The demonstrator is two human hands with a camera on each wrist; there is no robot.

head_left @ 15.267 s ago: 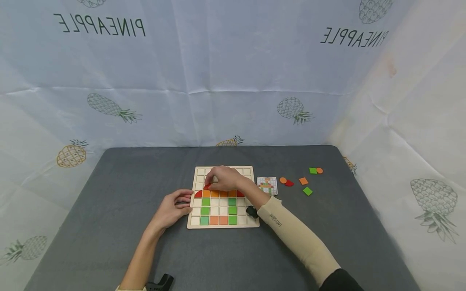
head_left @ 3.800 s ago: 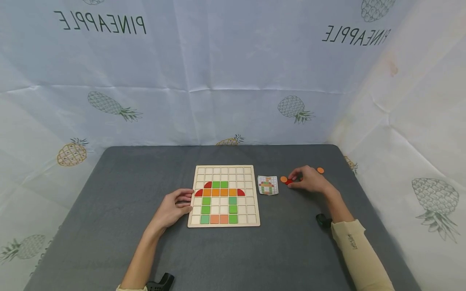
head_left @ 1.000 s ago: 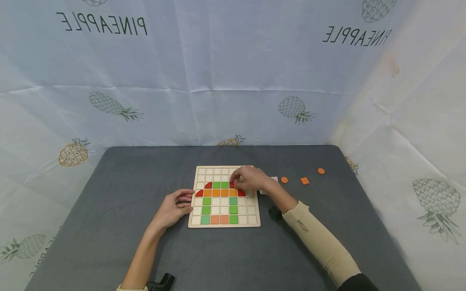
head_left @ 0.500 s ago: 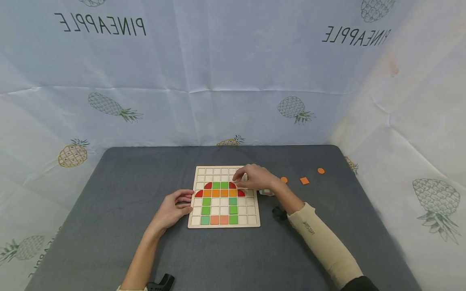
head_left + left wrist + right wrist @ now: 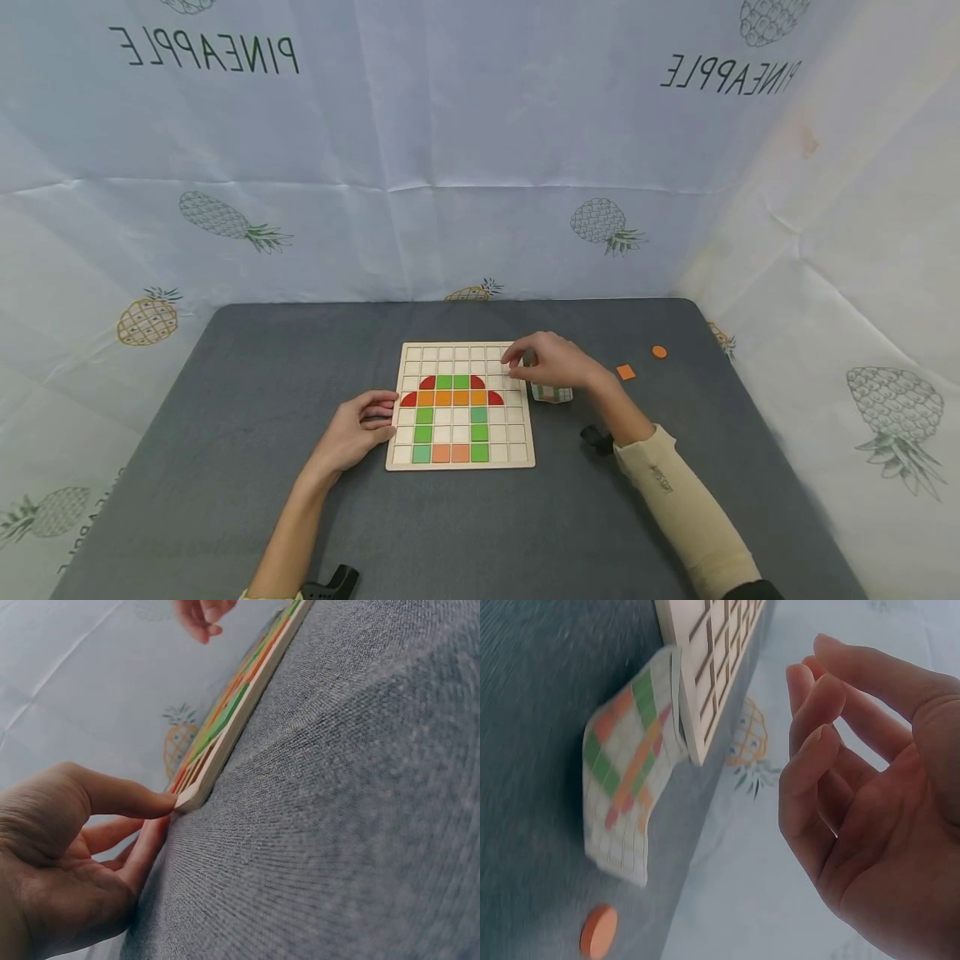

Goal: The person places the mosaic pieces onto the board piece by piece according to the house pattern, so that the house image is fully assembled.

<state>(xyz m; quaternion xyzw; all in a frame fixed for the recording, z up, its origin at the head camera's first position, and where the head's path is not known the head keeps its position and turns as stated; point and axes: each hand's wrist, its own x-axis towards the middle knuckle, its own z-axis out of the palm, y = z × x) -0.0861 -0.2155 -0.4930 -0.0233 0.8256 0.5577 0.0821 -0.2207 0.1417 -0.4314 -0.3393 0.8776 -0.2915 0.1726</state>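
My left hand (image 5: 354, 431) rests with thumb and fingertips against the left edge of a wooden grid board (image 5: 517, 458); in the left wrist view the thumb (image 5: 127, 796) touches its corner. Red quarter-rounds (image 5: 477, 383), green squares (image 5: 461, 382) and orange squares (image 5: 443, 398) form a pattern in the grid. Over the right edge hovers my right hand (image 5: 555, 360), fingers loosely bent and holding nothing. Beside the board lies a pattern card (image 5: 634, 761), partly hidden by that hand in the head view. An orange disc (image 5: 598, 931) shows near the card.
Farther right on the grey table (image 5: 262, 367) lie an orange square (image 5: 626, 372) and another orange disc (image 5: 659, 352). A pineapple-print cloth (image 5: 480, 150) hangs behind the table and at its sides.
Since the first frame, two green squares and two red quarter-rounds have gone into the upper pattern row. My right hand has released the last red quarter-round and moved right. My left hand stays put.
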